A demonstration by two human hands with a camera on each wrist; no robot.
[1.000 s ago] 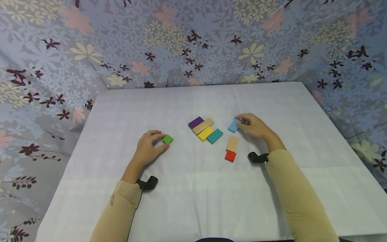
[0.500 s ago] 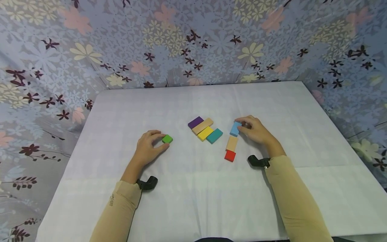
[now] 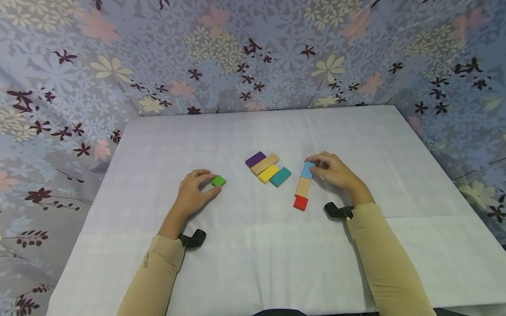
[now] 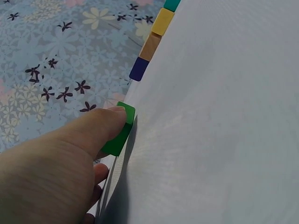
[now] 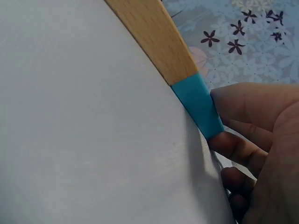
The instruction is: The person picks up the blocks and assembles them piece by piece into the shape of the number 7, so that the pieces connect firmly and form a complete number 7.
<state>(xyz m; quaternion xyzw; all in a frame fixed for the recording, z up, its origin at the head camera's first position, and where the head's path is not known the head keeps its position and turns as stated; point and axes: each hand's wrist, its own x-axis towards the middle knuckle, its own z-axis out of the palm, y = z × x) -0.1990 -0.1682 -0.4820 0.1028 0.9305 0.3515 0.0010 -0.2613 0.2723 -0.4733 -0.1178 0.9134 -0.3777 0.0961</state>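
Observation:
My left hand (image 3: 194,192) pinches a green block (image 3: 219,181) between thumb and fingers; in the left wrist view the thumb lies on the green block (image 4: 122,135). On the right, my right hand (image 3: 334,172) pinches a light blue block (image 3: 307,170). That block's near end meets a natural wood block (image 3: 303,187), and a red block (image 3: 300,202) touches the wood block's near end, so the three form a line. The right wrist view shows the blue block (image 5: 198,105) end to end with the wood block (image 5: 156,37).
Between the hands lies a slanted group: a purple block (image 3: 255,159), a second wood block (image 3: 265,164), a yellow block (image 3: 268,174) and a teal block (image 3: 280,177). A white cloth covers the table (image 3: 237,263). Behind it hangs a floral curtain (image 3: 253,52).
My right hand has brought the light blue block toward me, turning it slightly, until it meets the wood block. The left hand and green block stay in place.

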